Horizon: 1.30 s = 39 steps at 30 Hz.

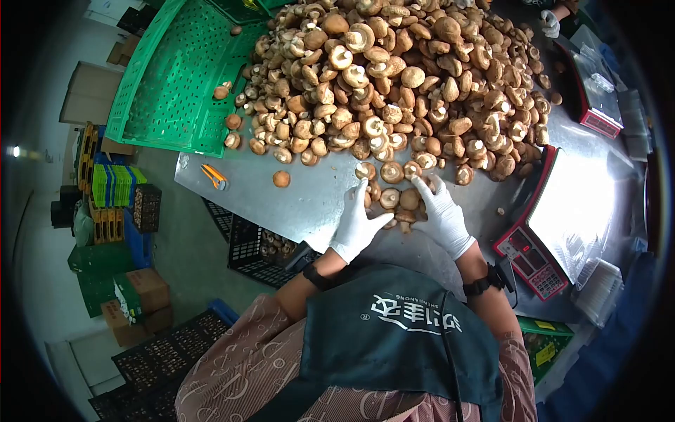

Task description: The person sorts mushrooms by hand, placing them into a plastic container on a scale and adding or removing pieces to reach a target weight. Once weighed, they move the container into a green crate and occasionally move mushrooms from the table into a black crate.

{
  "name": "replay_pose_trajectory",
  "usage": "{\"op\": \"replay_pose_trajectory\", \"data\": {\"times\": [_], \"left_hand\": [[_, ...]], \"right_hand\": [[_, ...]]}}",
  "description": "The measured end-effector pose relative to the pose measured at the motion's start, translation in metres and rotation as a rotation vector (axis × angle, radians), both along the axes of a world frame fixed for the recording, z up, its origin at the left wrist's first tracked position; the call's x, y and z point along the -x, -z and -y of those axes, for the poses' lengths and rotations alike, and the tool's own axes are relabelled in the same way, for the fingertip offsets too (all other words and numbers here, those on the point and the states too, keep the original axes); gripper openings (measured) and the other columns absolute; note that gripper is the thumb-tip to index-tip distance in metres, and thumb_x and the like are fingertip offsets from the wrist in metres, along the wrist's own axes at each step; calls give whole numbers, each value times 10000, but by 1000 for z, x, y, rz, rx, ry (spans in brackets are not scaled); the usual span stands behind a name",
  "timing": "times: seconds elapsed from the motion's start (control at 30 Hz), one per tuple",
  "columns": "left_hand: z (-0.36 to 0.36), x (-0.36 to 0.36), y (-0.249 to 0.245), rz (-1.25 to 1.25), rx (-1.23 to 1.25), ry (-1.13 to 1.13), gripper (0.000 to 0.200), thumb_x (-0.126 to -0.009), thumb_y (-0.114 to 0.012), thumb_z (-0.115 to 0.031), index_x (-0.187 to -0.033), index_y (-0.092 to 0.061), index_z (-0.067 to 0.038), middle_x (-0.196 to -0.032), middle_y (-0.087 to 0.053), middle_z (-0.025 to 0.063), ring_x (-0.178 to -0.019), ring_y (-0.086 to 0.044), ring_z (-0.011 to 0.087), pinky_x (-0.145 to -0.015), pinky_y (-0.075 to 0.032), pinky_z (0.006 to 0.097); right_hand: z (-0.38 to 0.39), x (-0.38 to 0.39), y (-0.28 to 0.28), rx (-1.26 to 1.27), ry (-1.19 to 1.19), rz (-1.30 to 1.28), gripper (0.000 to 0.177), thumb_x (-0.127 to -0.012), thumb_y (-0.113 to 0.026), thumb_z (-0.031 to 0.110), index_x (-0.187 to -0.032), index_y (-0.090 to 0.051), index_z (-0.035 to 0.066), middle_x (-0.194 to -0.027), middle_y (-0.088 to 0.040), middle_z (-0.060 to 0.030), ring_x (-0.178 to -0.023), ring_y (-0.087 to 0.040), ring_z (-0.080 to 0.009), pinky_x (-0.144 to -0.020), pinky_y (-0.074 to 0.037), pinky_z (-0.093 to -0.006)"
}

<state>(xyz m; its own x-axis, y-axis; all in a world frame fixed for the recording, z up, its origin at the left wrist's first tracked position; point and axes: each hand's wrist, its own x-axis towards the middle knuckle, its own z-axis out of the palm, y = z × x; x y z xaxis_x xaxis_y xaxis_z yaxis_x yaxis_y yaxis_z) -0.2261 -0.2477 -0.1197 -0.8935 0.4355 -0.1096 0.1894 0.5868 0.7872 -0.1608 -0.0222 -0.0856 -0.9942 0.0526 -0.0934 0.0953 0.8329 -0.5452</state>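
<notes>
A small cluster of brown shiitake mushrooms (pixel 391 197) lies near the table's front edge, some with caps up and some with stems up. From its left side, my left hand (pixel 357 224) in a white glove curves around the cluster, index fingertip and thumb against the outer mushrooms. My right hand (pixel 444 216), also gloved, grips the cluster from the right, its fingertips at a mushroom (pixel 412 169) on the upper edge. Behind both hands rises a large heap of shiitake mushrooms (pixel 394 91). A lone mushroom (pixel 281 178) sits to the left.
A green crate (pixel 169 84) lies tipped at the table's left, near an orange cutter (pixel 214 176). On the right stand a red-edged scale (pixel 531 257), a second scale (pixel 598 98) and clear trays (pixel 599 290). Another person's gloved hand (pixel 550 24) shows at top right.
</notes>
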Motion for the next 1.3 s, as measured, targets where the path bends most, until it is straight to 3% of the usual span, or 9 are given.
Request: {"op": "replay_pose_trajectory", "data": {"times": [0.1, 0.13, 0.17, 0.37, 0.5, 0.6, 0.77, 1.07, 1.3], "left_hand": [[-8, -7, 5, 63, -144, 8, 899, -788, -859, -150, -1506, -341, 7, -1314, -524, 207, -1017, -653, 247, -834, -586, 373], [-16, -10, -4, 344, -190, 12, 833, -802, -845, -104, -1479, -371, 0, -1331, -525, 186, -1068, -643, 243, -882, -577, 357], [-25, -19, -13, 209, -385, 56, 767, -797, -836, -73, -1435, -418, 0, -1355, -477, 218, -1246, -533, 341, -1036, -478, 408], [-20, -19, 10, 277, -293, 76, 678, -908, -719, -18, -1497, -383, -24, -1360, -525, 132, -1136, -603, 165, -926, -545, 299], [-31, -14, -15, 322, -319, 113, 703, -927, -720, -70, -1532, -363, -43, -1413, -508, 104, -1151, -584, 158, -952, -525, 291], [-44, -19, -33, 377, -533, 141, 696, -946, -721, -133, -1528, -358, -13, -1517, -428, 129, -1354, -462, 212, -1114, -407, 354], [-77, -30, -58, 362, -647, 188, 710, -962, -718, -237, -1524, -352, -4, -1532, -413, 139, -1388, -433, 237, -1138, -379, 362], [-254, -59, -132, 32, -632, 634, 804, -919, -748, -417, -1481, -405, 45, -1378, -524, 187, -1258, -540, 232, -1066, -440, 345], [-414, -135, -145, 293, -732, 832, 489, -952, -714, -394, -1217, -600, 1, -1004, -688, 93, -924, -644, 151, -806, -528, 303]], "right_hand": [[2, -5, -1, 70, -14, 53, 956, -669, -879, 244, -1503, -412, 214, -1438, -439, -222, -1161, -590, -372, -895, -575, -445], [1, -6, -1, 142, -14, 75, 936, -668, -880, 253, -1487, -428, 204, -1431, -437, -219, -1172, -587, -370, -910, -569, -445], [0, -7, -1, 215, -13, 98, 917, -668, -881, 261, -1470, -443, 193, -1424, -435, -216, -1183, -584, -368, -925, -563, -445], [3, -15, 8, 215, -61, -41, 888, -688, -875, 290, -1455, -448, 157, -1422, -414, -226, -1247, -541, -402, -996, -531, -441], [5, -18, 11, 473, -18, -96, 923, -682, -876, 211, -1478, -412, 163, -1426, -401, -236, -1270, -507, -447, -1031, -506, -458], [12, -26, 6, 516, 32, -127, 941, -676, -872, 161, -1490, -401, 168, -1417, -413, -230, -1266, -514, -444, -1022, -509, -456], [-7, -44, -36, 506, 163, -200, 949, -678, -874, 158, -1497, -394, 173, -1402, -436, -218, -1235, -551, -425, -998, -523, -442], [-129, -136, -127, 269, 475, -520, 870, -712, -860, 81, -1467, -428, 65, -1359, -515, -213, -1260, -531, -374, -1060, -452, -408], [-230, -226, -142, 710, 917, -393, 861, -783, -815, 54, -1517, -365, 39, -1282, -604, -148, -1165, -604, -178, -978, -514, -316]]}}
